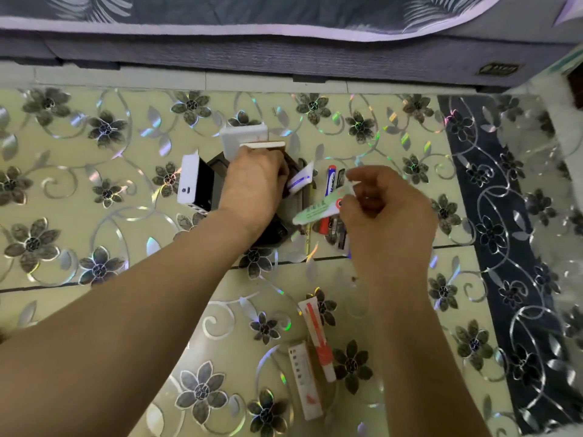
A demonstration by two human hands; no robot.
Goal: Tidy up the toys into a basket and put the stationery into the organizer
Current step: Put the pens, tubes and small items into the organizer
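A dark organizer (217, 171) stands on the patterned floor, mostly hidden under my left hand (255, 184), which grips its top beside white flat items (244, 138) standing in it. A small white tube with blue print (301, 179) leans against the organizer's right side. My right hand (385, 212) holds a pale green and white tube (318, 208) by its right end, just right of the organizer. Under that tube lie a red and blue marker (329, 184) and some dark pens (339, 234). A white block (189, 184) leans on the organizer's left side.
Near my arms lie a white and orange tube (317, 335) and a matching long box (304, 380). A bed or sofa base (284, 55) runs along the far side. A dark floral strip (511, 247) borders the floor at right.
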